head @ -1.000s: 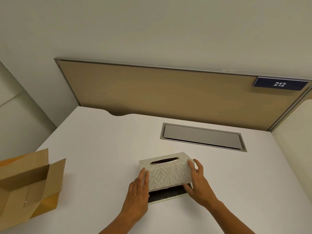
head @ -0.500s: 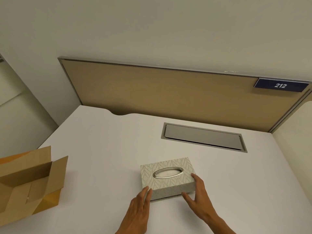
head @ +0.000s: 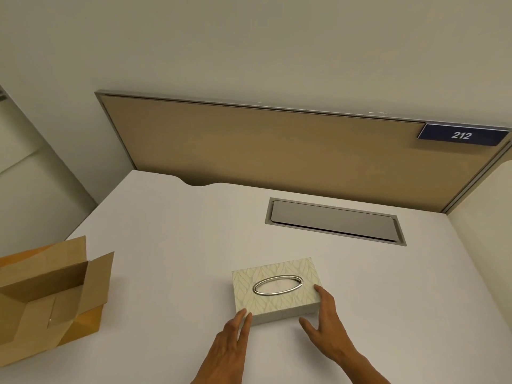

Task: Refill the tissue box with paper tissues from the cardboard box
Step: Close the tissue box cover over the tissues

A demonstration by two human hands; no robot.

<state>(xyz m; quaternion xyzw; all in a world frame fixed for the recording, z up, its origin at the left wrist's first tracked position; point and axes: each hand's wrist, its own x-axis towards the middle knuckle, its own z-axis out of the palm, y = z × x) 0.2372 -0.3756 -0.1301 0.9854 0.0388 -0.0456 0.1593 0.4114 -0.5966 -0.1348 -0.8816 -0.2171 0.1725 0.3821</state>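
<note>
White worktop point(head: 171, 245) fronting a tan partition point(head: 277, 151), a cable hatch point(head: 335, 221) near its far edge. Cardboard box point(head: 50, 295) stands open at the left edge; tissue box point(head: 275, 289) lies flat near the front edge. Left hand point(head: 231, 342) and right hand point(head: 325, 325), fingers spread, touch its near corners without gripping; seating it squarely calls for light, even pressure.
</note>
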